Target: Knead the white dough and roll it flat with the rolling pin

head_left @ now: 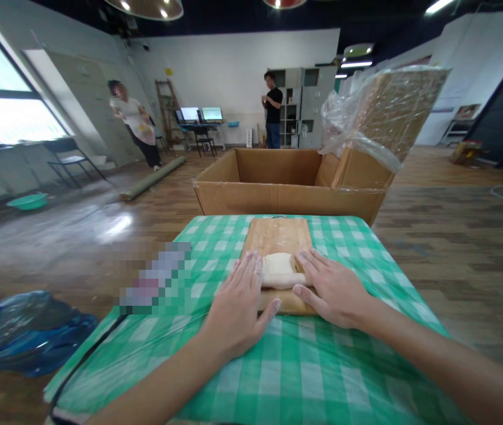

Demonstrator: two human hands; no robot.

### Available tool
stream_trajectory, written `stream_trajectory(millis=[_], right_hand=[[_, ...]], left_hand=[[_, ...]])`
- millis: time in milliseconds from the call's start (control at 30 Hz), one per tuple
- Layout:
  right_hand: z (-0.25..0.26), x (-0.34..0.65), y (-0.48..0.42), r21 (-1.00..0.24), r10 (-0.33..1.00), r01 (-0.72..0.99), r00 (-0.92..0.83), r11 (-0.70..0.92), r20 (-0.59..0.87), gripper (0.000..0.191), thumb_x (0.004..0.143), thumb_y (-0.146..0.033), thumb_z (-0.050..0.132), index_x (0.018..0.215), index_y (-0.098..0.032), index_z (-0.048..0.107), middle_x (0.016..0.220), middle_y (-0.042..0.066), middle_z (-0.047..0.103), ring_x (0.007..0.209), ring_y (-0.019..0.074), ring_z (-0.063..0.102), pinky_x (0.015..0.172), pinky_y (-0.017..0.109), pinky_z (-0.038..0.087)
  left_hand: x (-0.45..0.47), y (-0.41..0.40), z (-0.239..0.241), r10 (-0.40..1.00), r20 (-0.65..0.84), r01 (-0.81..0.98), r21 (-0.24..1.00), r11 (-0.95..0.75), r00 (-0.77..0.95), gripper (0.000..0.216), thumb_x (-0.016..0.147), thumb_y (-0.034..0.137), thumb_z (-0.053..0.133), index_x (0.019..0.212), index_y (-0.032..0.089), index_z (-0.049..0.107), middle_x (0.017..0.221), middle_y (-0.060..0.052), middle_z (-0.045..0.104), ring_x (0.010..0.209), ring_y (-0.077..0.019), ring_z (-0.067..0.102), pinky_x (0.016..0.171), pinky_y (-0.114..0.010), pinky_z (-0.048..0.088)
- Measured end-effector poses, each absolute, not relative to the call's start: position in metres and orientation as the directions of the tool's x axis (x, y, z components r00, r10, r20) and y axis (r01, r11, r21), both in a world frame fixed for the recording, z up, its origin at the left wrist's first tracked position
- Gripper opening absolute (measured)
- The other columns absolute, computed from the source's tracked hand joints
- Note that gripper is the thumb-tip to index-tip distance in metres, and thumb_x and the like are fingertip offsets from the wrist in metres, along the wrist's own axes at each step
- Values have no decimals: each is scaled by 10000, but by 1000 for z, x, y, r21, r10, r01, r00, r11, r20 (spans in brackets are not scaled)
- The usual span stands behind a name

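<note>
A wooden cutting board [277, 233] lies on the checked cloth, dusted with white powder. On it is a flattened piece of pale dough [278, 263]. Across the dough's near edge runs a pale cylinder, apparently a rolling pin [283, 281]; I cannot tell it surely from a rolled edge of dough. My left hand [238, 307] lies flat over its left end, fingers stretched forward and thumb out to the side. At the right end rests my right hand [335, 289], palm down with fingers extended. White powder coats the fingers of both hands, and they hide the cylinder's ends.
A green-and-white checked tablecloth [322, 366] covers the table. At left lie a blurred-out device [154, 277] with a black cable [87, 363], and a clear blue plastic bottle [30, 333] beyond the edge. A large cardboard box [287, 198] stands behind; two people are farther back.
</note>
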State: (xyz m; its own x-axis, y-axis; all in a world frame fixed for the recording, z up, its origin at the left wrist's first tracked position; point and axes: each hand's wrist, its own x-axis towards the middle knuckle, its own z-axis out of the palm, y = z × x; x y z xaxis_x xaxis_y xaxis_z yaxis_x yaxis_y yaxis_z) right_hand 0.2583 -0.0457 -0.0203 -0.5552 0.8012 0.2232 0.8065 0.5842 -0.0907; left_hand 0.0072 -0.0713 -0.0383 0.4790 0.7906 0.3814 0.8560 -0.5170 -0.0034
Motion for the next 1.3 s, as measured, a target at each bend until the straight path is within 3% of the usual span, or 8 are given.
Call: stream_trajectory(millis=[300, 533, 667, 867, 1067, 1300], right_hand=[[-20, 253, -39, -41, 795, 813, -556, 581, 243, 758, 1012, -627, 235, 1531, -105, 414, 1563, 160, 421, 1467, 363, 328, 1176, 541, 286], [-19, 250, -7, -38, 807, 823, -544, 567, 231, 752, 1024, -615, 171, 1512, -113, 445, 1562, 160, 426, 1488, 339, 293, 1187, 518, 269], [-24, 250, 3, -61, 820, 829, -536, 556, 199, 778, 1024, -619, 134, 1489, -97, 475, 1556, 171, 432, 1494, 333, 281, 1201, 517, 242], [-27, 243, -11, -82, 869, 872, -466, 483, 168, 857, 1004, -660, 122, 1509, -36, 422, 1565, 214, 396, 1497, 353, 263, 1185, 533, 270], [-18, 230, -42, -71, 879, 884, -445, 462, 173, 915, 988, -681, 154, 1473, 38, 444, 1518, 285, 429, 1460, 381, 337, 1173, 518, 302], [-29, 224, -71, -87, 829, 852, -470, 516, 303, 887, 950, -709, 299, 1528, -42, 388, 1608, 227, 299, 1491, 382, 264, 1193, 540, 281]], left_hand=[[3, -61, -36, 823, 311, 847, 93, -524, 475, 743, 982, 525, 413, 1535, 46, 287, 1600, -211, 334, 1514, -317, 250, 1237, -510, 235], [-1, -5, -19, 849, 151, 812, 250, -528, 506, 642, 1042, 495, 153, 1447, 86, 438, 1546, -177, 445, 1445, -265, 409, 1179, -437, 331], [4, 24, -15, 831, 88, 778, 309, -547, 550, 645, 1039, 477, 127, 1444, 98, 456, 1563, -143, 430, 1456, -244, 392, 1177, -408, 328], [6, 36, -17, 794, 90, 737, 323, -594, 601, 619, 1047, 457, 110, 1426, 164, 501, 1557, -89, 452, 1445, -228, 401, 1185, -410, 307], [-7, 19, -21, 769, 131, 724, 268, -635, 626, 680, 1041, 543, 150, 1478, 109, 438, 1607, -129, 355, 1519, -218, 254, 1223, -390, 247], [-22, -20, -21, 736, 176, 714, 180, -677, 654, 691, 1018, 567, 323, 1546, 122, 322, 1632, -156, 282, 1528, -250, 224, 1245, -448, 203]])
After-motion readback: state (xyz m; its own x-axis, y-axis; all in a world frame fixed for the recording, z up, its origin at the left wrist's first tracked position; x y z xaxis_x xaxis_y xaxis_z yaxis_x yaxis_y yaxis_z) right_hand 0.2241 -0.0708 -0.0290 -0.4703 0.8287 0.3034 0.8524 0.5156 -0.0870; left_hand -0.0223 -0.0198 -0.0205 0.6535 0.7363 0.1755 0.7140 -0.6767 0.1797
